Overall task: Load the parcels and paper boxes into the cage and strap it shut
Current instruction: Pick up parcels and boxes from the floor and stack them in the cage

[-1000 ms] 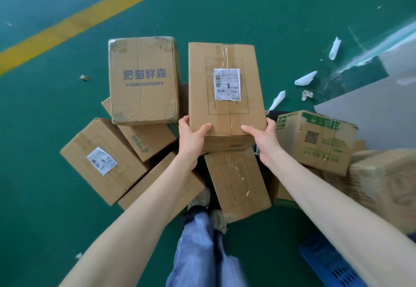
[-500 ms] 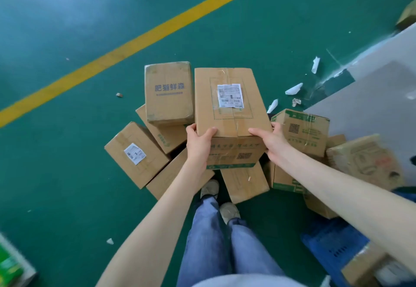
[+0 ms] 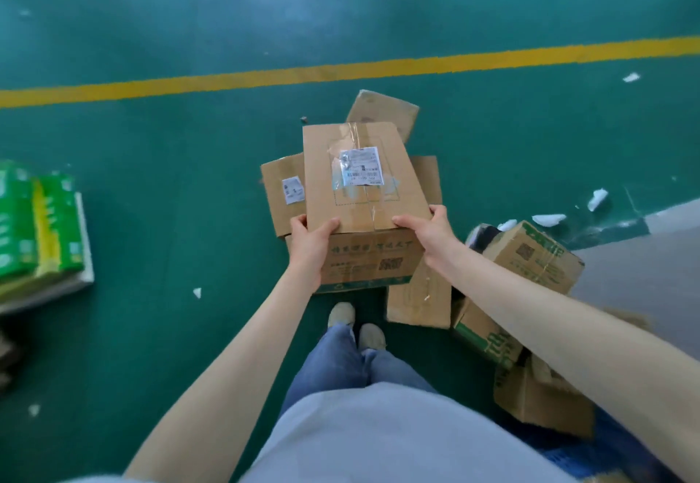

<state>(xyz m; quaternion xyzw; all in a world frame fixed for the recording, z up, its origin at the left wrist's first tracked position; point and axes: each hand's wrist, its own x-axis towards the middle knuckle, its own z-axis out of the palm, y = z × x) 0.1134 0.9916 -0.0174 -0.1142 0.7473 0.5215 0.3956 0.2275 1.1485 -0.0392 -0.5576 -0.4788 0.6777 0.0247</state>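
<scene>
Green painted floor [image 3: 151, 179] filling the view, glossy, with pale glare toward the far edge. Crossed from left edge to right edge by a worn yellow line [image 3: 341, 71]. Broken at the right edge by a grey patch [image 3: 651, 278] of duller surface. Near the middle of the floor, just this side of the line, a loose pile [image 3: 420, 293] of cardboard boxes lying at odd angles and spreading toward the near right corner. Among them a green-printed box [image 3: 530, 259] tilted beside the grey patch, a flat box [image 3: 282, 194] bearing a small white sticker, and a far box [image 3: 382, 111] nearest the line. Raised over the pile and clear of the floor, the held box [image 3: 360, 217]: brown, taped along its top seam, long side pointing away, printed near face turned toward the body. Clamped at its near corners from both sides: left hand [image 3: 308, 243] with thumb on the top face and fingers curled round the left side, right hand [image 3: 428, 230] the same at the right side. At the left edge of the floor, well apart from the pile, stacked green and yellow packs [image 3: 41, 225], blurred. Below the held box, blue jeans [image 3: 341, 361] and two pale shoes [image 3: 341, 314] planted on the green. On the held box's top, a white shipping label [image 3: 361, 166] under clear tape, print too small to read. Scattered over the floor, white paper scraps [image 3: 598, 198], most near the grey patch, a few toward the near left corner.
</scene>
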